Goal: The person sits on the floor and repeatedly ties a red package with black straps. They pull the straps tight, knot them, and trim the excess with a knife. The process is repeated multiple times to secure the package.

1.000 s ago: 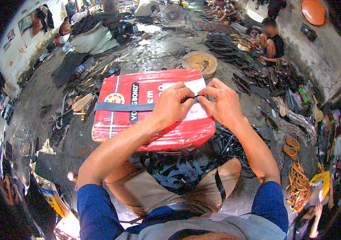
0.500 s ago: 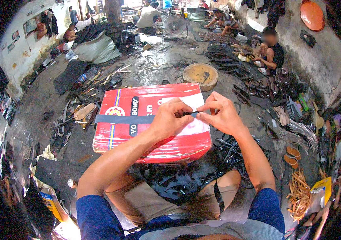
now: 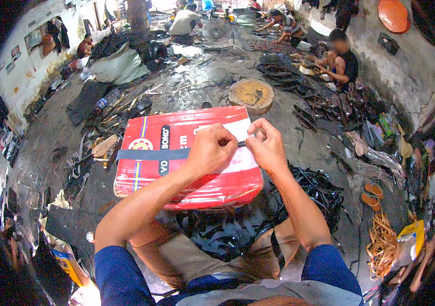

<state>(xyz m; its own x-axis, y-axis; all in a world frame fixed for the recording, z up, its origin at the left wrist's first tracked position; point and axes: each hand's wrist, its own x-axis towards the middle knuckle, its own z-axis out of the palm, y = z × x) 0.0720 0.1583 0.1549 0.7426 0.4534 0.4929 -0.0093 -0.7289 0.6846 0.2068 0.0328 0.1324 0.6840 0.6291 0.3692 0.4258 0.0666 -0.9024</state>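
In the head view, my left hand point(image 3: 210, 149) and right hand point(image 3: 267, 147) narrowly pinch a dark strip point(image 3: 242, 144) over the red box point(image 3: 176, 131), so I judge the step as close strip-work, the next move calling for a steady grip.

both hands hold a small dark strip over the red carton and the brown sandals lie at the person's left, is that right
Not quite: the head view shows the brown sandals at the person's right. The left hand and right hand hold a small dark strip over the red carton.
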